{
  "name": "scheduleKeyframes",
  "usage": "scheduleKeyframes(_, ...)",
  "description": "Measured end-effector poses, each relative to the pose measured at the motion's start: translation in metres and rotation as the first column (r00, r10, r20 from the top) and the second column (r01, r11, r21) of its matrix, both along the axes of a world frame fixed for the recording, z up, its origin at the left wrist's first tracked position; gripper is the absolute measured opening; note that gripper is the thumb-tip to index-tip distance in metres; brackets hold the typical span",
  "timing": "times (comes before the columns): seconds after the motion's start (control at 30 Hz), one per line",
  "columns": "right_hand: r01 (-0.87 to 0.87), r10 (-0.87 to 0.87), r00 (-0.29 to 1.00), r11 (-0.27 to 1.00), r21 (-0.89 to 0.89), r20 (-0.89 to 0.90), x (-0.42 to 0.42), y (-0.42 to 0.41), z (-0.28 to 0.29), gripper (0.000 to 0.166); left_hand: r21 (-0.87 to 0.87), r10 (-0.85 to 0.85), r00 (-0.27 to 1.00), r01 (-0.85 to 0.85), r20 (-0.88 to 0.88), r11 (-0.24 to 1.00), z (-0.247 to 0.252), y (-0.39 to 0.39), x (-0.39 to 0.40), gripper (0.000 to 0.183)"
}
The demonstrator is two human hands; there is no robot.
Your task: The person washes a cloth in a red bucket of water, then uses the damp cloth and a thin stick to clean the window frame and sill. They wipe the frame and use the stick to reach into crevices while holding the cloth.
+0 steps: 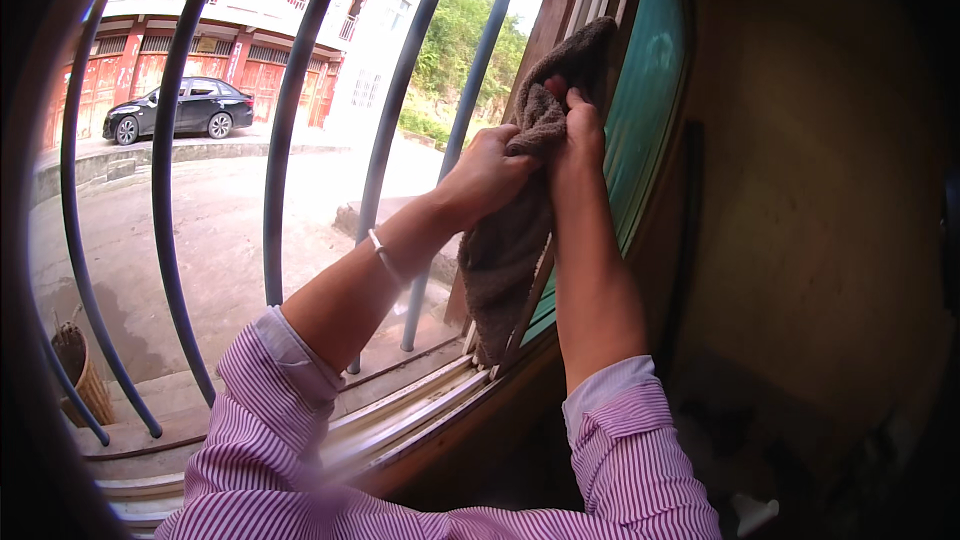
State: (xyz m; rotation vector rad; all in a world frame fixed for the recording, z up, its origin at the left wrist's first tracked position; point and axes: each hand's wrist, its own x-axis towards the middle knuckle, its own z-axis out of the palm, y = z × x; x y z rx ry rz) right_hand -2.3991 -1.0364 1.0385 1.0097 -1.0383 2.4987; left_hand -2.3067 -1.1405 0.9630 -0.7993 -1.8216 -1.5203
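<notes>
A brown terry cloth (504,251) is bunched in both hands, its lower end hanging down to the window track (420,409). My left hand (491,169) grips the gathered middle of the cloth. Just to the right, my right hand (581,124) holds the upper folds, with its thumb pointing up and some fingers hidden in the cloth. Behind the cloth stand the sliding window's frame (626,11) and its green-tinted glass pane (649,101). Whether the cloth presses on the frame is hard to tell.
Vertical metal security bars (281,135) cross the window opening on the left. Beyond them are a paved yard (225,240), a woven basket (88,375), a black car (187,109) and a building (247,0). A dim interior wall (810,180) lies to the right.
</notes>
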Motion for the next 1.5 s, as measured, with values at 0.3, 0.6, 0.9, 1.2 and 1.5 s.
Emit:
scheduleKeyframes(0.3,0.238,-0.241,0.962,0.971,-0.036,-0.131,0.031,0.012,-0.001,0.040,0.086,0.664,0.698,-0.669,-0.269,0.738,0.018,0.019,0.011,0.039)
scheduleKeyframes(0.6,0.646,-0.640,0.741,0.762,-0.044,-0.205,0.061,0.136,-0.083,0.033,0.090,0.699,0.229,-0.917,-0.678,0.388,0.113,0.025,0.018,0.024)
scheduleKeyframes(0.9,0.629,-0.624,0.777,0.772,0.093,-0.084,0.014,0.275,-0.169,0.023,0.158,0.625,-0.067,-0.983,-0.778,0.092,0.211,0.046,-0.008,0.022)
scheduleKeyframes(1.2,0.680,-0.707,0.707,0.689,0.250,0.025,-0.002,0.356,-0.240,0.023,0.056,0.619,0.017,-0.994,-0.785,0.097,0.213,0.057,-0.012,0.022)
scheduleKeyframes(1.5,0.606,-0.679,0.721,0.716,0.348,0.141,-0.017,0.331,-0.290,0.022,-0.174,0.593,0.281,-0.957,-0.754,0.233,0.095,0.030,-0.004,0.025)
